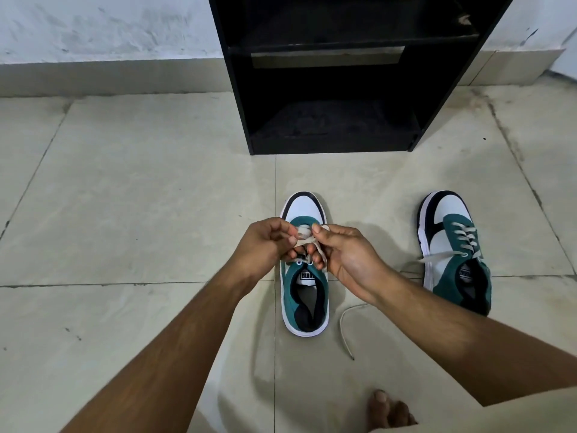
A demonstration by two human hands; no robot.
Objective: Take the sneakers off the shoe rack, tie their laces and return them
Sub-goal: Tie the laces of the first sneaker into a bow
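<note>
the left hand (265,242) and the right hand (340,254) meet just above the centre of the frame, both pinched on the pale laces (307,242) of the middle sneaker (304,295), each holding a strand or loop over the tongue. the knot looks only half formed, so if either pinch slackens, the loops probably slide apart and the tie has to start again. pulling unevenly could leave one end too short to bow. the sneaker sits loose on the tiled floor (140,214), nothing pinning it, so a hard tug upward may drag or tip it.

to the right, well apart, the second sneaker (456,251) lies with its lace untied, a loose lace end (345,335) trailing toward the lower centre, near a bare foot (390,410); stepping on it could yank that shoe. the black shoe rack (331,73) stands at upper centre, its shelves bare.
</note>
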